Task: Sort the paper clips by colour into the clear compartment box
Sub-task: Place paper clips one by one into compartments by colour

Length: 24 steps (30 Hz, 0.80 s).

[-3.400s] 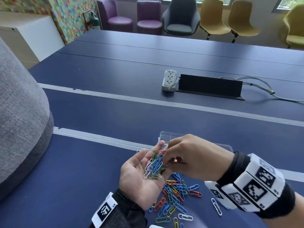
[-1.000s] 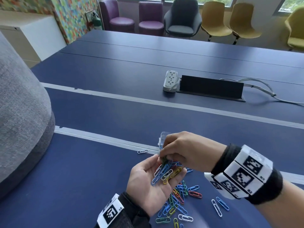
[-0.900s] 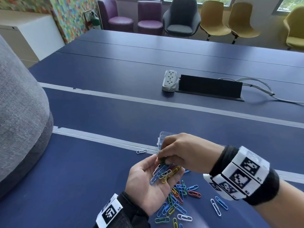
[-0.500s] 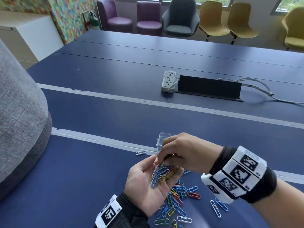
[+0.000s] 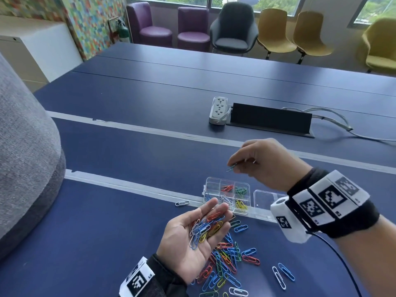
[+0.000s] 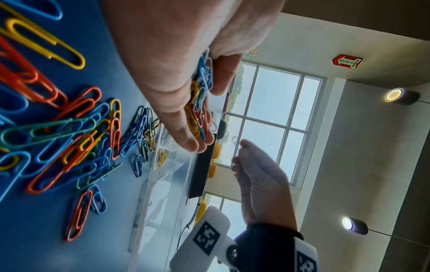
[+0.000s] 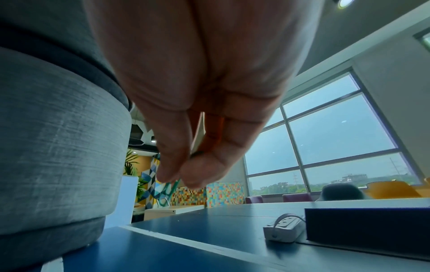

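My left hand point(image 5: 188, 239) lies palm up with relaxed fingers, cradling a bunch of mixed paper clips point(image 5: 204, 229) just above the table. My right hand point(image 5: 259, 163) is raised above and behind the clear compartment box point(image 5: 213, 185), pinching one green paper clip point(image 5: 231, 168) between thumb and forefinger. That green paper clip point(image 7: 168, 191) hangs below the fingertips in the right wrist view. The box holds red, green, white, yellow and blue clips in separate compartments. A loose pile of coloured clips point(image 5: 225, 262) lies under and beside my left hand point(image 6: 186, 73).
The box's open lid point(image 5: 265, 200) lies to its right. One white clip point(image 5: 182, 203) sits alone on the grey strip to the left. A power strip point(image 5: 218, 111) and black cable flap point(image 5: 270, 118) are farther back. A grey upholstered mass point(image 5: 23, 157) fills the left.
My right hand has lifted off the left palm, up and to the right, taking one green clip with it. The compartment box it covered is now in view.
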Each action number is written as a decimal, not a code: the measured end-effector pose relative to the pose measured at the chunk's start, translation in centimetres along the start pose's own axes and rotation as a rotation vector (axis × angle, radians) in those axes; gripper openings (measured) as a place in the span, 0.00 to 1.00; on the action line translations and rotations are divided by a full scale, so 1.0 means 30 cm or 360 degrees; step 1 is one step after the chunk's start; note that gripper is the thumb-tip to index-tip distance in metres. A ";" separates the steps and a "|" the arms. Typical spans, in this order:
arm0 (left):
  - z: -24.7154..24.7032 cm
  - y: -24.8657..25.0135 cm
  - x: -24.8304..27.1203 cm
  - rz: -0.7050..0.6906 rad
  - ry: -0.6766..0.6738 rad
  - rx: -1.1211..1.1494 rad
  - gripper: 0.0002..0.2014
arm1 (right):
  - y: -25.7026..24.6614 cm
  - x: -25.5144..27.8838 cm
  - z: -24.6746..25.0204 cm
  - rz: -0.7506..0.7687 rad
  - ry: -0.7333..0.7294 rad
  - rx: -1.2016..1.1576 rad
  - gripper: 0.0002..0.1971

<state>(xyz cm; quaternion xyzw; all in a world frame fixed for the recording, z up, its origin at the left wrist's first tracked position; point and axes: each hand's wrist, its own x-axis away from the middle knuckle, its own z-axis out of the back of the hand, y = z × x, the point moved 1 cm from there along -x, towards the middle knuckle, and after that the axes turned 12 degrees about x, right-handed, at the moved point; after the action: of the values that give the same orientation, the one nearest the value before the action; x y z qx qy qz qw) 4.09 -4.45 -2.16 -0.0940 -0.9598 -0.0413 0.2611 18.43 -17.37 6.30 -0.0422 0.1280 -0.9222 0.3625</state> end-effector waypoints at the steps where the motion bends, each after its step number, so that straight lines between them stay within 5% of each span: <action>1: 0.001 0.002 -0.001 -0.0006 0.0003 0.0001 0.23 | 0.006 -0.002 -0.003 -0.0040 -0.0020 0.0058 0.08; 10: 0.012 0.005 -0.003 -0.0011 0.0011 -0.0012 0.22 | 0.047 -0.001 -0.147 -0.0433 -0.0360 0.0409 0.09; 24: 0.006 -0.005 -0.009 0.0022 -0.0040 0.0024 0.22 | 0.041 0.033 -0.123 -0.0255 -0.0292 0.0211 0.18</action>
<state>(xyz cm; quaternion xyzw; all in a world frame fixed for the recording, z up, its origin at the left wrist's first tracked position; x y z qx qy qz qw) 4.22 -4.61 -2.46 -0.0993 -0.9626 -0.0310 0.2500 17.89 -18.14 2.40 -0.1124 0.0293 -0.9469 0.2998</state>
